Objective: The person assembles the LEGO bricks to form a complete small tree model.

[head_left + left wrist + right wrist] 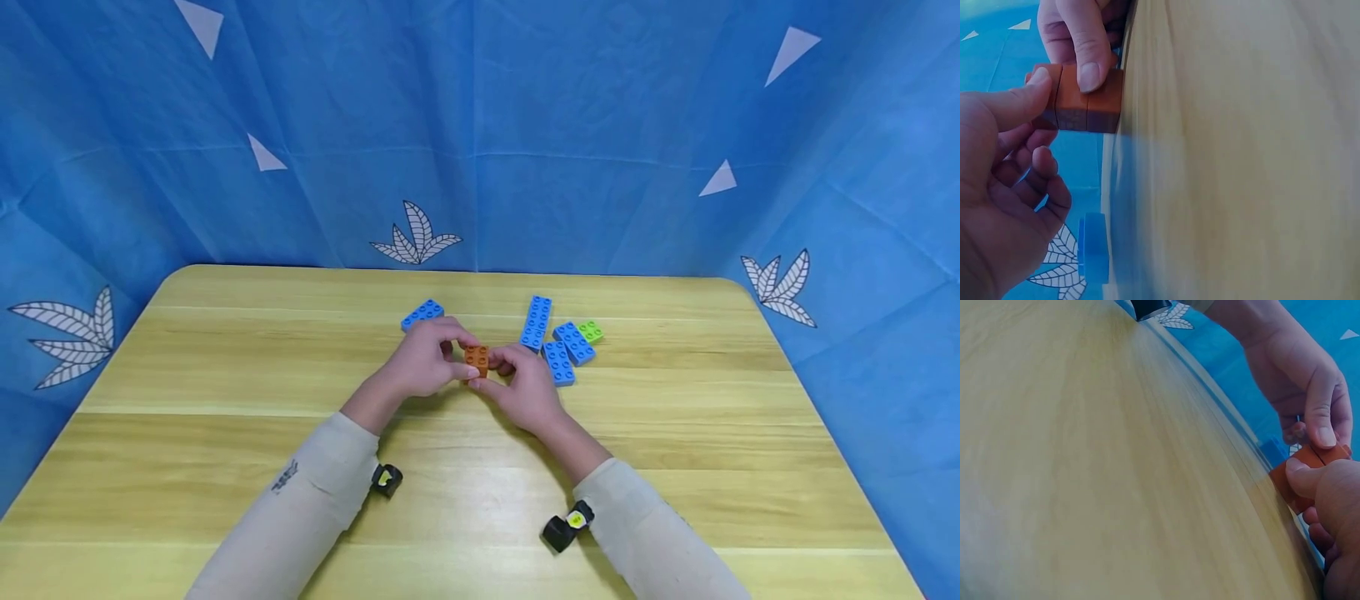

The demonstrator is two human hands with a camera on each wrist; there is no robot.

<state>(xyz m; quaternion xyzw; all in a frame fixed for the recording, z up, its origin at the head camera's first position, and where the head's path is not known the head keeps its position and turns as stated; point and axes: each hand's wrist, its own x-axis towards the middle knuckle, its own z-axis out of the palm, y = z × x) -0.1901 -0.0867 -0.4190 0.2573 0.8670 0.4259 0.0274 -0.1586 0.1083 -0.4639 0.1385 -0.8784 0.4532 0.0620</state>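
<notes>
A stack of orange toy building bricks (477,357) stands on the table between my two hands, studs facing up. The left wrist view shows seams dividing the orange stack (1074,103) into three layers. My left hand (429,360) pinches its upper part between thumb and fingers. From the other side, my right hand (528,390) pinches it lower down, its thumb (1300,476) flat against a side face. Fingers cover part of the stack in every view.
One blue brick (422,314) lies beyond my left hand. Past my right hand lie a long blue piece (536,323), two more blue bricks (574,342) and a lime green brick (590,332). A blue curtain (480,142) hangs behind the wooden table (225,350).
</notes>
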